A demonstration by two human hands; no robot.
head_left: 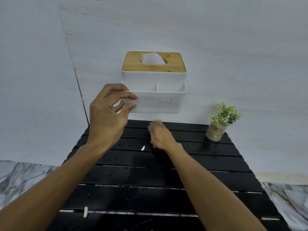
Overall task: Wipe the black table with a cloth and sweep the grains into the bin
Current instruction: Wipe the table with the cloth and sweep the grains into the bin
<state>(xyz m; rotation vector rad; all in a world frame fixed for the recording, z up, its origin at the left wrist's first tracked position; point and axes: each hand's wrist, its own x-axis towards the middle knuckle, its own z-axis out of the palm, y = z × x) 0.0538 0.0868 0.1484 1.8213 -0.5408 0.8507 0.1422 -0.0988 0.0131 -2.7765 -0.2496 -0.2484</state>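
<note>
The black slatted table (208,174) fills the lower middle of the head view, wet with droplets on its left half. My left hand (108,112) holds a white tissue box with a bamboo lid (153,80) lifted above the table's far edge, fingers pinching its front left corner. My right hand (160,135) is blurred, pressed low on the far slats under the box, closed over a small pale cloth or tissue (155,121) that barely shows. Two whitish bits lie on the table: one (143,148) beside my right hand, another (85,212) near the front left.
A small green plant in a glass jar of pebbles (216,129) stands at the table's far right corner. A white wall rises behind. Marble-patterned floor (20,177) shows at both sides of the table. No bin is in view.
</note>
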